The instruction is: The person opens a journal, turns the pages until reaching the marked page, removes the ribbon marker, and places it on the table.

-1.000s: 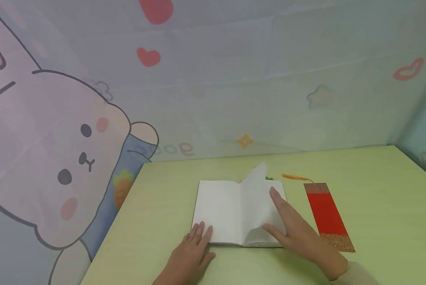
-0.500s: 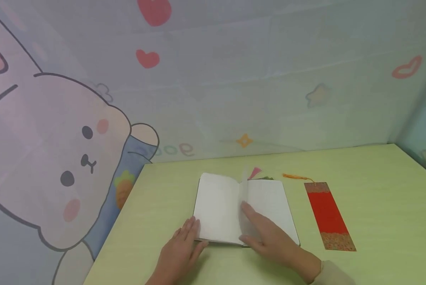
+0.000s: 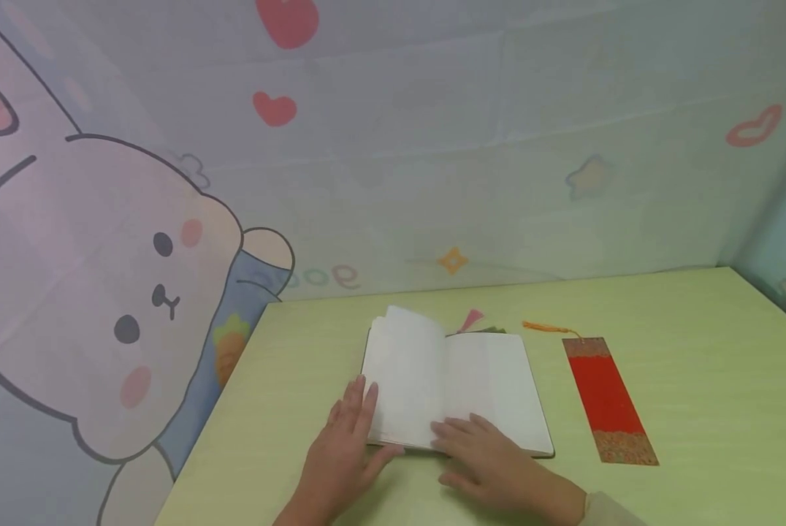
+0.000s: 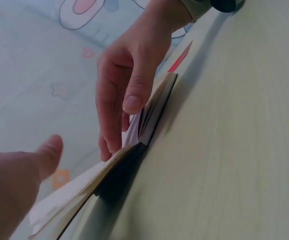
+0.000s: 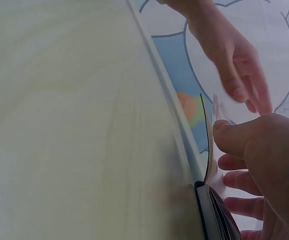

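An open notebook point(image 3: 491, 387) with blank white pages lies on the light green table. One left-hand leaf point(image 3: 409, 358) stands slightly raised at its far corner. My left hand point(image 3: 340, 449) is at the notebook's lower left corner, fingers extended over the page edge. Near the spine's lower end, my right hand point(image 3: 491, 464) lies with loosely bent fingers over the pages and pinches nothing. The right wrist view shows the right hand point(image 5: 274, 165) close to the page edges. From the left wrist side, the dark cover point(image 4: 117, 175) appears tilted up off the table.
Right of the notebook lies a red bookmark point(image 3: 606, 394) with patterned gold ends and an orange tassel point(image 3: 547, 327). A pink tassel point(image 3: 472, 319) and a green piece point(image 3: 491, 329) stick out beyond the notebook's far edge. A printed cloth point(image 3: 399, 183) hangs behind the table point(image 3: 715, 365).
My right hand has swept a leaf from the right side over to the left, then drawn back toward the spine's near end. The pink tassel has come into view.
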The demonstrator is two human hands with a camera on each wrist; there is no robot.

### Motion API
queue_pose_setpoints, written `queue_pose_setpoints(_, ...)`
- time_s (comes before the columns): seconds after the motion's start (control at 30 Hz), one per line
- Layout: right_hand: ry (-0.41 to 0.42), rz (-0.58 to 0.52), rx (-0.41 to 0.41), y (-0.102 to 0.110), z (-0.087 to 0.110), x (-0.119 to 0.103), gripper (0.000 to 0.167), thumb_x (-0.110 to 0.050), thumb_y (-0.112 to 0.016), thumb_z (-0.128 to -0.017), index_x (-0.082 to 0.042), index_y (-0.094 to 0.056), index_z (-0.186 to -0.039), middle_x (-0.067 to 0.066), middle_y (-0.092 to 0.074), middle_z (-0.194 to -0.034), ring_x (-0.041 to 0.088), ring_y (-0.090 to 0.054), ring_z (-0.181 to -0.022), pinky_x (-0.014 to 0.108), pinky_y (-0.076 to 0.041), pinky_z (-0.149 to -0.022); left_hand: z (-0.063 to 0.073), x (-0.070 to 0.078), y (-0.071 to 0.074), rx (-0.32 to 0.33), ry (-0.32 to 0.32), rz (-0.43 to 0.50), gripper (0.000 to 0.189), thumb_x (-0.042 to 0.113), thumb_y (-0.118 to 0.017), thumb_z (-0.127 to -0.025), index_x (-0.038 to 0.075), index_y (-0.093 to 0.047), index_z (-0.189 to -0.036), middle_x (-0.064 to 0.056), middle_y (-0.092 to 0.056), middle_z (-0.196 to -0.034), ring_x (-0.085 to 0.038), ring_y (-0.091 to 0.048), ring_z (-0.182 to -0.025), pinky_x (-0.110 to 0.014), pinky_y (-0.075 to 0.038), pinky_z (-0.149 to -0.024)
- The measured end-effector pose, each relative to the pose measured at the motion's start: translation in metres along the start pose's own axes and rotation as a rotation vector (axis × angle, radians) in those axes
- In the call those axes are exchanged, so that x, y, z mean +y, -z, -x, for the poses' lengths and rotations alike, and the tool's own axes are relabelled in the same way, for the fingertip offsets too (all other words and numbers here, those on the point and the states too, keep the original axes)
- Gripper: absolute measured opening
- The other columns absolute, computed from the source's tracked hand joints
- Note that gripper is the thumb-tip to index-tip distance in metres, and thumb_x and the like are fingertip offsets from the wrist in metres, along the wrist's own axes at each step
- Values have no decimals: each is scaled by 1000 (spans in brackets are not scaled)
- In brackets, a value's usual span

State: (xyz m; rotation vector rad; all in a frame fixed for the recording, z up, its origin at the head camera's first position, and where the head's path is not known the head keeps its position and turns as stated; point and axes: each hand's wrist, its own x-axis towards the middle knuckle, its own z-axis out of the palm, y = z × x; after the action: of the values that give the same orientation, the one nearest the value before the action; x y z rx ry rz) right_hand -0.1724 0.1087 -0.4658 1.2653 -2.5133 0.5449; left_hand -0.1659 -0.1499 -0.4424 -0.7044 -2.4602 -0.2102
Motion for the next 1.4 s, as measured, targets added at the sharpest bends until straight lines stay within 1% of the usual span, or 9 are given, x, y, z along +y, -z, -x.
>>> queue_pose_setpoints(0.13, 28, 40, -19, 0, 1, 0, 43, -42, -51, -94, -11, -60, -122, 4, -51, -135, 23, -45, -124, 50, -32, -101, 0, 2, -4, -122, -47, -67, 90, 62, -60, -78, 0, -38, -140, -19, -36, -143, -34, -34, -131, -47, -33, -102)
queue_pose_setpoints(0.33, 60, 52, -29, 1, -1, -2, 42, -42, -53, -92, -12, -60, -122, 4, -49, -136, 22, -45, -125, 50, -32, -101, 4, 4, -6, -357, -3, -74, 87, 62, -55, -79, 0, -41, -138, -17, -40, -142, -33, -33, -132, -47, -29, -105)
queue_pose_setpoints(0.63, 85, 65, -44, -1, -1, 0, 42, -42, -51, -93, -13, -59, -122, 4, -50, -136, 22, -45, -125, 50, -33, -101, 8, 5, -5, -531, 81, 21, 85, 61, -52, -82, 1, -39, -139, -17, -38, -143, -33, -34, -131, -48, -33, -102)
queue_pose_setpoints(0.73, 89, 68, -45, 2, -1, -1, 42, -41, -51, -94, -12, -59, -123, 5, -52, -134, 23, -46, -124, 49, -33, -101, 8, 5, -5, -560, 106, 46, 83, 60, -53, -82, 1, -40, -139, -17, -39, -143, -33, -35, -131, -49, -34, -101)
queue_pose_setpoints(0.8, 96, 66, -16, 3, -1, -1, 40, -38, -53, -93, -11, -60, -121, 4, -55, -130, 22, -49, -121, 47, -35, -100, 8, 5, -5, -563, 115, 59, 82, 60, -53, -83, 1, -40, -139, -17, -39, -143, -33, -35, -131, -49, -34, -100)
queue_pose_setpoints(1.07, 147, 57, 238, 3, -4, 5, 28, -25, -67, -84, -9, -67, -107, -3, -66, -106, 15, -58, -98, 34, -43, -89, 7, 4, -9, -584, 134, 90, 81, 59, -51, -84, 1, -40, -139, -17, -37, -143, -34, -34, -131, -49, -35, -99)
queue_pose_setpoints(1.23, 55, 108, 321, 6, 4, 15, 26, -23, -71, -79, -9, -67, -101, -3, -66, -97, 15, -60, -90, 34, -46, -84, 6, 7, -11, -620, 150, 105, 81, 58, -51, -85, 1, -37, -141, -18, -34, -145, -34, -30, -133, -51, -33, -101)
queue_pose_setpoints(1.33, -32, 157, 327, 10, 12, 22, 26, -21, -73, -76, -8, -67, -98, -1, -66, -96, 17, -60, -89, 36, -47, -81, 5, 9, -12, -627, 154, 118, 81, 57, -52, -85, 1, -36, -141, -18, -33, -146, -34, -29, -133, -51, -33, -101)
queue_pose_setpoints(1.4, -98, 186, 299, 14, 17, 26, 27, -20, -74, -75, -8, -68, -98, 0, -66, -97, 18, -60, -91, 38, -48, -81, 5, 10, -12, -625, 153, 119, 81, 57, -52, -84, 1, -37, -141, -17, -33, -146, -34, -30, -133, -51, -33, -101)
